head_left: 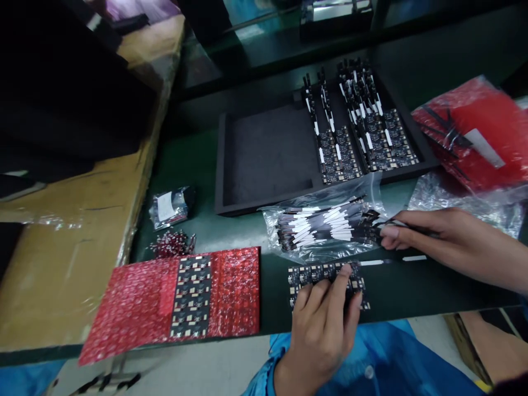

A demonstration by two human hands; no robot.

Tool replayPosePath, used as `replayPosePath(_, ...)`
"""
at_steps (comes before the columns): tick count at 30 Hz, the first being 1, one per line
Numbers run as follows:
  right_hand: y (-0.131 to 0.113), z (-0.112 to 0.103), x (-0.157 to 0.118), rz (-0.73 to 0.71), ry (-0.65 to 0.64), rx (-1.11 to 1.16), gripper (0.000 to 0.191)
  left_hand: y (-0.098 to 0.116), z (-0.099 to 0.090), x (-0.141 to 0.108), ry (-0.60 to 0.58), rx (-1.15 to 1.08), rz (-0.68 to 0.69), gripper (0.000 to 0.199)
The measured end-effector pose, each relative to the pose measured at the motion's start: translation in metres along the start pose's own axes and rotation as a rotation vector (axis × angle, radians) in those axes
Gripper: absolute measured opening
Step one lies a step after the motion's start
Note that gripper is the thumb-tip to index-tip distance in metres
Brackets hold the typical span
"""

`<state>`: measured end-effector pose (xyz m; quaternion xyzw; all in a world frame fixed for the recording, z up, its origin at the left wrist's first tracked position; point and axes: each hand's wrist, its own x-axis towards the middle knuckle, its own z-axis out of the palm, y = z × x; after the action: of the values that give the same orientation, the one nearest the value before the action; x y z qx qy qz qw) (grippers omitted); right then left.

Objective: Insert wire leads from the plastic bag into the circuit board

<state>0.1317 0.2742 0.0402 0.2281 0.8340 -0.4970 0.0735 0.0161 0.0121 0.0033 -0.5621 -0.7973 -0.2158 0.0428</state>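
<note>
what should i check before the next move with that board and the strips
1. Left hand steadies the circuit board on the green table: ok, its fingers press on the board's top.
2. Right hand has a strip: ok, it pinches one at the end of the strip bundle.
3. Only one strip picked: cannot tell, the pinch is blurred.
4. Bundle stays on its clear bag: ok.
5. Room in the black tray: ok, its left part is bare, while finished boards fill the right.
6. Spare boards at hand: ok, a board panel lies on the red bubble wrap.
</note>
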Motion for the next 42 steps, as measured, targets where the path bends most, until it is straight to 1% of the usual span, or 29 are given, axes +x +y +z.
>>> replayPosePath(2, -0.006, -0.005, -0.001, 0.014, 0.028, -0.022, 0.051, -0.001, 0.001, -0.001, -0.007, -0.001, 0.0, 0.048)
replayPosePath(5, -0.016, -0.002, 0.001, 0.01, -0.008, 0.006, 0.053, -0.002, 0.001, -0.002, -0.006, 0.0, 0.018, 0.049)
replayPosePath(8, -0.022, 0.011, 0.008, 0.0, -0.089, 0.046, 0.049, -0.002, -0.002, -0.003, 0.003, 0.01, 0.06, 0.051)
replayPosePath(12, -0.022, 0.032, 0.017, 0.022, -0.111, 0.087, 0.043, -0.005, -0.007, -0.006, -0.002, 0.019, 0.104, 0.048)
replayPosePath(16, -0.019, 0.043, 0.02, 0.04, -0.148, 0.097, 0.044, -0.011, -0.01, -0.011, 0.015, 0.008, 0.098, 0.041)
replayPosePath(20, -0.02, 0.045, 0.019, 0.059, -0.147, 0.082, 0.042, -0.018, -0.008, -0.014, 0.056, -0.03, 0.08, 0.036)
replayPosePath(23, -0.02, 0.045, 0.018, 0.058, -0.155, 0.055, 0.041, -0.021, -0.006, -0.016, 0.07, -0.046, 0.069, 0.024)
replayPosePath(26, -0.02, 0.047, 0.018, 0.035, -0.174, 0.025, 0.037, -0.022, -0.005, -0.018, 0.066, -0.038, 0.087, 0.012)
replayPosePath(34, -0.013, 0.055, 0.016, -0.03, -0.182, -0.007, 0.034, -0.02, -0.006, -0.015, 0.056, -0.029, 0.079, 0.01)
replayPosePath(39, -0.015, 0.061, 0.013, -0.06, -0.196, -0.027, 0.031, -0.019, -0.006, -0.013, 0.053, -0.021, 0.068, 0.011)
replayPosePath(42, -0.016, 0.065, 0.013, -0.076, -0.178, -0.042, 0.03, -0.019, -0.005, -0.013, 0.052, -0.023, 0.064, 0.012)
